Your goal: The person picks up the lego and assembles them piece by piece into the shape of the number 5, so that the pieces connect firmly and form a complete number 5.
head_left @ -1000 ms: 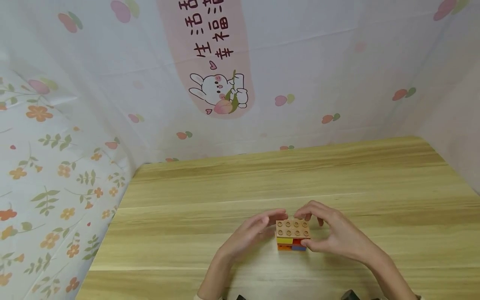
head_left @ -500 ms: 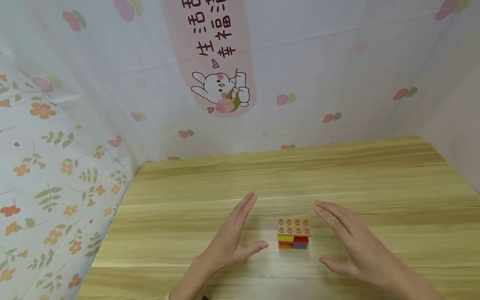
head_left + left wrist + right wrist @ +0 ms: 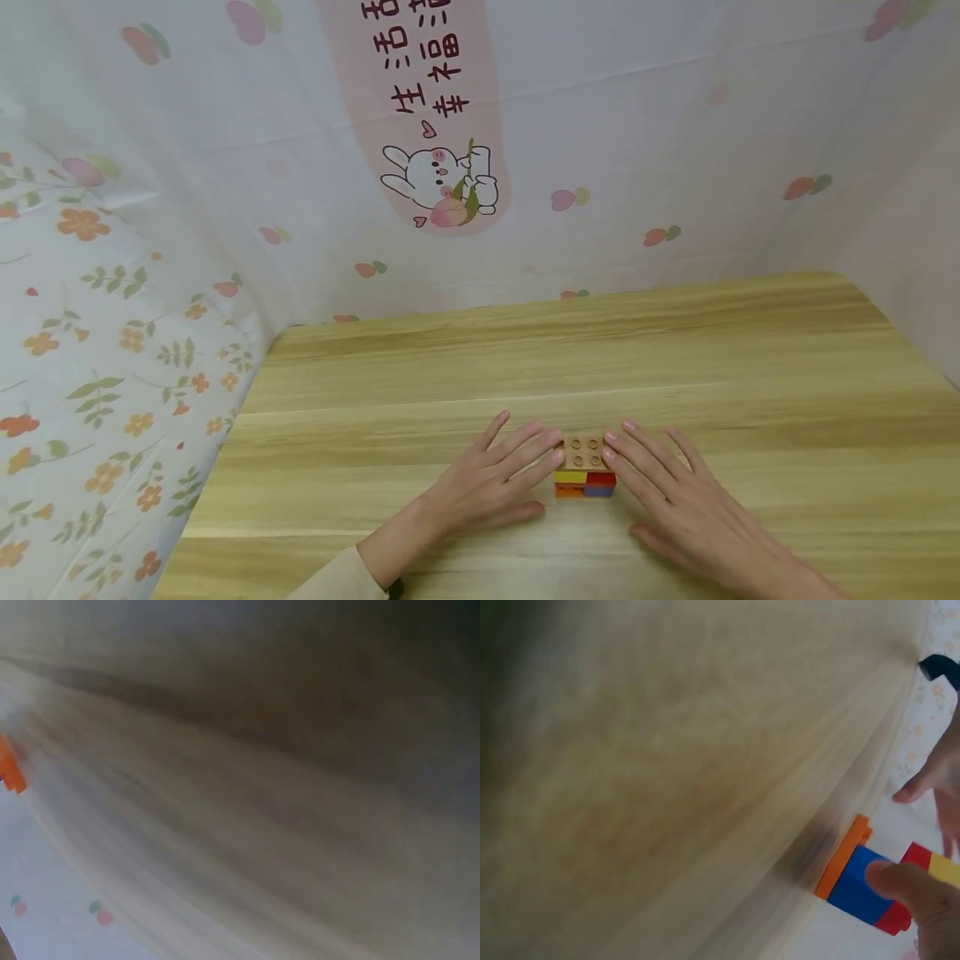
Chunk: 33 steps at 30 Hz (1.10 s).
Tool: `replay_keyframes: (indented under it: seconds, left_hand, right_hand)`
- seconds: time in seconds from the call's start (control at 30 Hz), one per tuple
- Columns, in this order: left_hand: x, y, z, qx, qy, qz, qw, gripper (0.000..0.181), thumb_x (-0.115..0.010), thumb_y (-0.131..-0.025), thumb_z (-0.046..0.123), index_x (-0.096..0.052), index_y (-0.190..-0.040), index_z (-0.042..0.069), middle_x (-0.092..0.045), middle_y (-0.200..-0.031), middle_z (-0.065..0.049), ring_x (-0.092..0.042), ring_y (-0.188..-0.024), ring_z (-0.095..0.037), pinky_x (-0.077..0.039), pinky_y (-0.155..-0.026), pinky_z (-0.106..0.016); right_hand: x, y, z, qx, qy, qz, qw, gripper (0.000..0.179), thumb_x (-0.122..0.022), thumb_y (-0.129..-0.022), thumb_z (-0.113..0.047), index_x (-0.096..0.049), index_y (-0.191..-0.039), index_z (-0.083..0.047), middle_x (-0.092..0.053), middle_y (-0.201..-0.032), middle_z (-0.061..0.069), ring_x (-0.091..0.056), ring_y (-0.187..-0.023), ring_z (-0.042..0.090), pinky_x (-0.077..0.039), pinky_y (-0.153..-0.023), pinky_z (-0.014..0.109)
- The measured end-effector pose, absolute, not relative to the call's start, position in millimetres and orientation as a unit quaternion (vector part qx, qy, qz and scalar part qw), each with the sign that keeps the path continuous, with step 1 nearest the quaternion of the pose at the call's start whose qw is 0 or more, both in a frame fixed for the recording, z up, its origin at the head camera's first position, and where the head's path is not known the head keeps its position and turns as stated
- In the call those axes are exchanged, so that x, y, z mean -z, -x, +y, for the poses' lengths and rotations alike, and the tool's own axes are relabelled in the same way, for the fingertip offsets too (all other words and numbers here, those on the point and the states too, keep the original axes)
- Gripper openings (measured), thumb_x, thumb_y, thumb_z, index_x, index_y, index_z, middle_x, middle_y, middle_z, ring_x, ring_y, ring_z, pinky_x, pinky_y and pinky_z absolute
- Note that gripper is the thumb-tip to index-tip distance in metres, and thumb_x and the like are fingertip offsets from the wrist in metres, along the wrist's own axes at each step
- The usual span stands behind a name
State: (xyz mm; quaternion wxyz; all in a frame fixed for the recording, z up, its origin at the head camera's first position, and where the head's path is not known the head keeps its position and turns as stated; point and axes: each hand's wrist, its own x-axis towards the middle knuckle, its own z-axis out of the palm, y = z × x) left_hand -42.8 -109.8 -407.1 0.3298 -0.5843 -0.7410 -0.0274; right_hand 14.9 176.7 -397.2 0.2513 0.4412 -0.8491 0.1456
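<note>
A small stack of toy building bricks stands on the wooden table, capped by a tan studded brick (image 3: 577, 452). Beneath it show a yellow brick (image 3: 570, 477), a red brick (image 3: 601, 479), an orange piece (image 3: 568, 492) and a blue brick (image 3: 856, 885). My left hand (image 3: 489, 483), fingers straight and spread, has its fingertips at the left end of the tan top. From the other side my right hand (image 3: 686, 496) lays straight fingertips over the right end. In the right wrist view its thumb (image 3: 907, 885) overlaps the blue brick. The left wrist view catches only an orange edge (image 3: 10, 769).
The wood-grain table (image 3: 420, 383) extends behind and to both sides of the stack. A white printed cloth (image 3: 637, 125) hangs along the back, and a floral cloth (image 3: 112, 375) covers the left side.
A second ago the hands were curved about the stack; half a second ago both were spread apart beside it. Now they have come back in, palms down, fingertips over its top. The stack stays put.
</note>
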Motion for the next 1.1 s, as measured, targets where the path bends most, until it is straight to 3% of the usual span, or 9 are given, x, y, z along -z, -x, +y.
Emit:
replay_keyframes:
  seconds: [0.13, 0.33, 0.57, 0.67, 0.73, 0.87, 1.1]
  left_hand:
    - [410.3, 44.3, -103.6, 0.013, 0.574, -0.764, 0.294, 0.099, -0.061, -0.082, 0.053, -0.010, -0.147, -0.001, -0.022, -0.150, -0.015, -0.024, -0.135, -0.030, -0.026, -0.103, -0.054]
    - [418.1, 46.1, -100.2, 0.024, 0.554, -0.781, 0.287, 0.105, -0.062, -0.081, 0.055, -0.004, -0.147, -0.003, -0.015, -0.152, -0.017, -0.020, -0.136, -0.031, -0.028, -0.101, -0.055]
    - [425.9, 53.4, -96.9, 0.041, 0.535, -0.796, 0.280, 0.111, -0.065, -0.079, 0.055, 0.002, -0.146, -0.003, -0.013, -0.152, -0.017, -0.015, -0.137, -0.032, -0.022, -0.104, -0.056]
    - [427.5, 57.4, -96.8, 0.049, 0.529, -0.799, 0.282, 0.113, -0.065, -0.078, 0.057, 0.001, -0.146, -0.004, -0.014, -0.151, -0.017, -0.017, -0.136, -0.032, -0.021, -0.104, -0.056]
    - [428.1, 59.4, -97.2, 0.050, 0.522, -0.807, 0.272, 0.115, -0.064, -0.077, 0.060, 0.002, -0.146, -0.004, -0.013, -0.152, -0.016, -0.018, -0.136, -0.032, -0.021, -0.104, -0.056]
    - [427.0, 61.7, -96.1, 0.050, 0.506, -0.827, 0.240, 0.120, -0.063, -0.072, 0.066, 0.001, -0.146, -0.004, -0.010, -0.153, -0.016, -0.020, -0.136, -0.033, -0.017, -0.106, -0.056]
    - [422.0, 65.8, -92.5, 0.057, 0.482, -0.852, 0.193, 0.123, -0.066, -0.065, 0.067, -0.005, -0.145, -0.004, -0.007, -0.153, -0.015, -0.013, -0.138, -0.031, -0.008, -0.108, -0.055]
  right_hand:
    - [398.5, -15.5, 178.6, -0.130, -0.429, -0.860, 0.243, 0.062, -0.019, -0.100, -0.045, -0.034, -0.141, -0.001, -0.032, -0.145, 0.017, -0.023, -0.133, 0.038, -0.005, -0.106, 0.058]
    - [400.5, -11.7, 177.4, -0.135, -0.421, -0.875, 0.195, 0.068, -0.016, -0.097, -0.047, -0.028, -0.143, 0.002, -0.025, -0.149, 0.018, -0.017, -0.134, 0.041, -0.004, -0.105, 0.059]
    - [408.8, 0.8, 174.5, -0.151, -0.436, -0.861, 0.215, 0.073, -0.022, -0.097, -0.050, -0.023, -0.142, 0.007, -0.024, -0.147, 0.023, -0.017, -0.134, 0.041, -0.003, -0.105, 0.059]
    - [410.5, 7.9, 172.4, -0.146, -0.433, -0.865, 0.207, 0.076, -0.030, -0.095, -0.052, -0.020, -0.144, 0.006, -0.021, -0.148, 0.023, -0.015, -0.135, 0.041, -0.003, -0.106, 0.058]
    - [410.7, 13.5, 170.6, -0.146, -0.433, -0.865, 0.209, 0.081, -0.048, -0.092, -0.049, -0.019, -0.143, 0.007, -0.020, -0.149, 0.023, -0.016, -0.135, 0.041, -0.003, -0.106, 0.058]
    - [410.0, 22.5, 167.6, -0.139, -0.426, -0.869, 0.210, 0.103, -0.074, -0.073, -0.042, -0.017, -0.143, 0.007, -0.019, -0.149, 0.022, -0.016, -0.135, 0.041, -0.006, -0.106, 0.058]
    - [408.0, 29.1, 164.1, -0.140, -0.373, -0.904, 0.156, 0.124, -0.084, -0.060, -0.046, -0.008, -0.146, 0.002, -0.011, -0.153, 0.016, -0.010, -0.138, 0.034, -0.005, -0.109, 0.053]
